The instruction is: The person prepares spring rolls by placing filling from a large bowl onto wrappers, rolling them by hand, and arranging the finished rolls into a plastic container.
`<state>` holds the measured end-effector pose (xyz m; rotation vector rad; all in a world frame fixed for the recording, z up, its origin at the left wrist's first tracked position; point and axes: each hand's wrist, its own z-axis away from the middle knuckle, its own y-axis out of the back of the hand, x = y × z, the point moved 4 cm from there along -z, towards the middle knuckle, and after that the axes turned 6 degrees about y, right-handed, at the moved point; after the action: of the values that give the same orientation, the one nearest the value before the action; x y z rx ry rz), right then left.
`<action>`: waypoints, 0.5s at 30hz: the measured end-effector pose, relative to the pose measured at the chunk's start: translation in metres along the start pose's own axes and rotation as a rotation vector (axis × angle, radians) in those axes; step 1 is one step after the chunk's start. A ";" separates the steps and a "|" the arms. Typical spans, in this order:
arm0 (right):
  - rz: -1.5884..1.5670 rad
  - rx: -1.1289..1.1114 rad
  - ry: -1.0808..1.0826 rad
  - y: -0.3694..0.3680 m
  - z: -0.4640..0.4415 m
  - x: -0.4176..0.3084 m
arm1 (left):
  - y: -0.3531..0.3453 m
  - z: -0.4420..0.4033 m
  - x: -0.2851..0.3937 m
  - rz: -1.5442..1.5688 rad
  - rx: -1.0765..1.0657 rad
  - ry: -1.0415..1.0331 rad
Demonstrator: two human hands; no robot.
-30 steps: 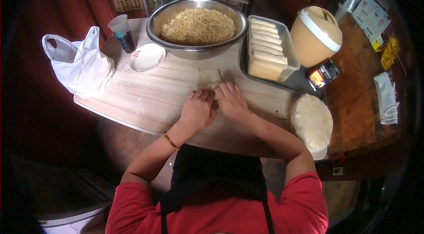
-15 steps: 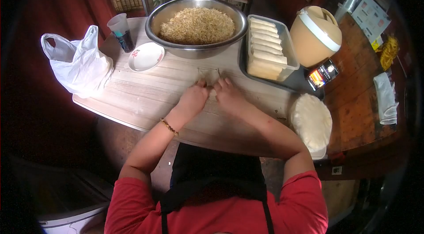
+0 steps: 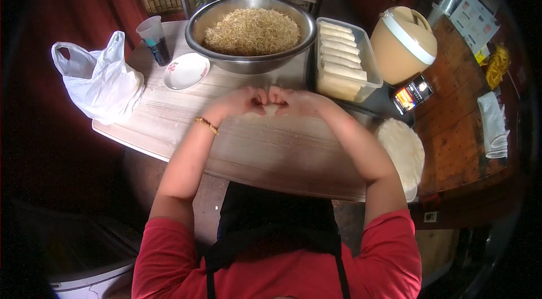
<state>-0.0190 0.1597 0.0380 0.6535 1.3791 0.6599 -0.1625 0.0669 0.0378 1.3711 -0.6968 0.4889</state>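
Note:
My left hand (image 3: 247, 101) and my right hand (image 3: 291, 102) meet over the table in front of the bowl, fingers curled inward and fingertips nearly touching. Both pinch a thin, pale spring roll wrapper (image 3: 271, 111), which shows between and below the fingers; much of it is hidden under them. Ahead of the hands stands a wide steel bowl (image 3: 248, 64) heaped with bean sprout filling (image 3: 254, 31). To the right, finished rolls (image 3: 340, 56) lie in rows in a clear plastic container (image 3: 371, 76). A stack of round wrappers (image 3: 402, 155) sits beyond my right forearm.
On the left are a white plastic bag (image 3: 101, 84), a cup of dark liquid (image 3: 155, 42) and a shallow floral dish (image 3: 186, 71). A beige insulated jug (image 3: 402, 45) and a lit phone (image 3: 412, 94) stand right, on or beside a dark tray (image 3: 361, 108).
Both hands have shifted slightly forward, with wrists turned inward and elbows spread wider. Fingers that reached forward are now curled over the wrapper.

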 end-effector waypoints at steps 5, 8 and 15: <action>-0.083 -0.044 -0.053 0.004 -0.006 0.006 | 0.004 -0.006 -0.016 0.092 -0.075 0.100; -0.066 -0.035 -0.091 0.008 -0.008 0.005 | 0.006 -0.012 -0.025 0.113 -0.094 0.114; 0.264 0.105 0.001 0.008 -0.007 0.007 | 0.009 -0.012 -0.010 -0.205 0.014 0.117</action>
<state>-0.0258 0.1705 0.0389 0.9292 1.3467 0.8001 -0.1734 0.0812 0.0369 1.3978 -0.4523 0.4079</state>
